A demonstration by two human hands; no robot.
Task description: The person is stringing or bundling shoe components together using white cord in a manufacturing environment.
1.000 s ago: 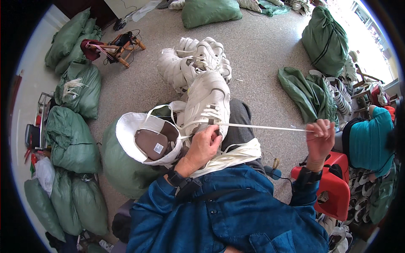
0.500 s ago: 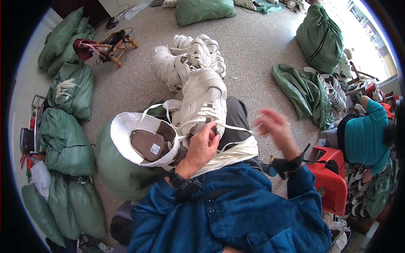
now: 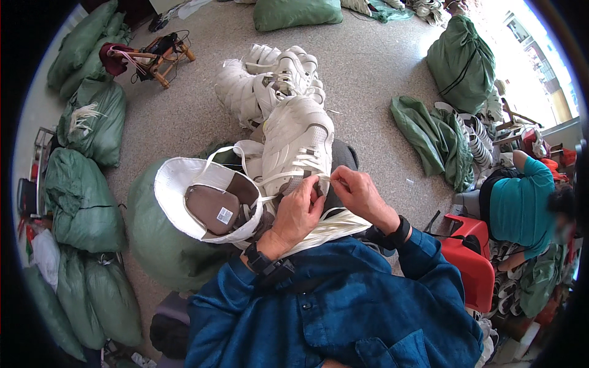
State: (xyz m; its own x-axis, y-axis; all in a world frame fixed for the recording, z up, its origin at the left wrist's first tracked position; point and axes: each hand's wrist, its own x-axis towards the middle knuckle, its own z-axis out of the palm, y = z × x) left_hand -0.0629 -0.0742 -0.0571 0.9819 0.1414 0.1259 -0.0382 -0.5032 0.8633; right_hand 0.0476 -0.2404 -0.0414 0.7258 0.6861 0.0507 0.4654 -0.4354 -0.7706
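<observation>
A stack of white shoe uppers lies on my lap, with the front one partly laced. My left hand is closed at the upper's lacing edge, its fingers pinching there. Close beside it, my right hand pinches the white shoelace near the eyelets. Left of the stack, another shoe upper stands with its opening up, showing a brown lining and a small label. A bundle of white laces lies across my lap under my wrists.
More white shoe uppers are piled on the floor ahead. Green sacks line the left side; another sack stands far right. A red stool is at right, near a person in a teal top. A wooden stool stands far left.
My right hand has come in from the right to the eyelets, beside my left hand, and now pinches the lace. The left hand stays at the same upper.
</observation>
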